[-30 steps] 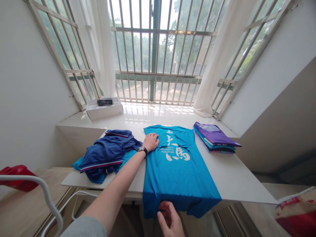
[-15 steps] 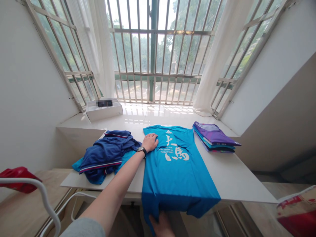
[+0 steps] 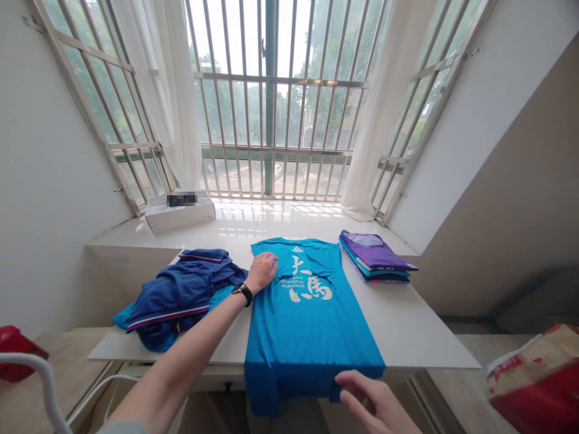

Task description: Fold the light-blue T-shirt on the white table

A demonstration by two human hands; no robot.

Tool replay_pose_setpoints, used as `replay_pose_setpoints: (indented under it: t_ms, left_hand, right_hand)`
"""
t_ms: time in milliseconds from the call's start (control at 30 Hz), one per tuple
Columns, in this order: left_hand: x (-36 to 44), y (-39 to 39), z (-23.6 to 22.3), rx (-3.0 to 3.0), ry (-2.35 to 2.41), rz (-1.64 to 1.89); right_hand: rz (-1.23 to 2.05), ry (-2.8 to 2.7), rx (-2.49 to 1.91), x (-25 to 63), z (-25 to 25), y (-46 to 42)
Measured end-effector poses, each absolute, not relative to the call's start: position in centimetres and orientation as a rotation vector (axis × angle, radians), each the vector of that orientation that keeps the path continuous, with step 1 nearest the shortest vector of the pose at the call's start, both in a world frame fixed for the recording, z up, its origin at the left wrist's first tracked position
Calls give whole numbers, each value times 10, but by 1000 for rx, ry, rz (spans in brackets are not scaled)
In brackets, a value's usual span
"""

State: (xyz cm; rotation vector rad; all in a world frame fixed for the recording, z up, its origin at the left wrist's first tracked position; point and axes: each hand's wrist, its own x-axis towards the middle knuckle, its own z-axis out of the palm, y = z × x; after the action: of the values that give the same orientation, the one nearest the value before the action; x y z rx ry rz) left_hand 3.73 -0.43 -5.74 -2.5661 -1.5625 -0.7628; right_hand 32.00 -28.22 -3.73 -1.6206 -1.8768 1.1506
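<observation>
Along the far left, a red cloth point(image 3: 13, 355) lies on a wooden ledge point(image 3: 76, 349) behind a white tubular frame point(image 3: 45, 374). Farther right, on the white table point(image 3: 420, 337), a navy garment point(image 3: 178, 295) sits bunched over a teal cloth point(image 3: 122, 319). Beyond them on the window sill point(image 3: 271, 220) stands a white box point(image 3: 180, 218), its label blurred.

My left hand point(image 3: 262, 272) is open, palm down and flat on the upper left of the blue T-shirt point(image 3: 307, 325), with a black-strapped wristwatch point(image 3: 243, 293) on the wrist. It grips nothing. The shirt lies lengthwise on the table, face up, with white characters and the word "MARATHON" printed across it. Its lower end hangs over the near table edge.

My right hand point(image 3: 371, 401) is open, fingers point(image 3: 357, 386) spread, at the lower right of the shirt's hem. It is not closed on the fabric; I cannot tell whether the fingertips touch it.

Right of the shirt and apart from it rests a folded stack of purple and teal clothing point(image 3: 373, 258). At the far right, below the table, sits a red-and-tan bag point(image 3: 529, 380).
</observation>
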Motion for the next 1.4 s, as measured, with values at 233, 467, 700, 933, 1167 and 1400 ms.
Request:
replay_pose_setpoints:
  t_ms: [233,467,700,933,1167,1400]
  left_hand:
    - [55,-32,-59,-2635,-1581,-550]
    - [66,-26,-78,-2637,-1777,-449]
    - [60,-2,-83,-2655,-1753,-414]
    - [58,18,-78,-2668,-1753,-408]
    - [59,12,-81,-2643,-1746,-468]
    - [59,12,-62,-2661,-1894,-789]
  right_hand:
    - [538,-1835,-1456,352,-29,-142]
    - [98,-2314,-1773,330,-68,-28]
    - [179,-2342,-1944,323,-88,-4]
    - [176,-2323,-1969,318,-84,11]
    - [195,-2323,-1960,319,-87,8]
    - [185,-2329,-1912,319,-82,5]
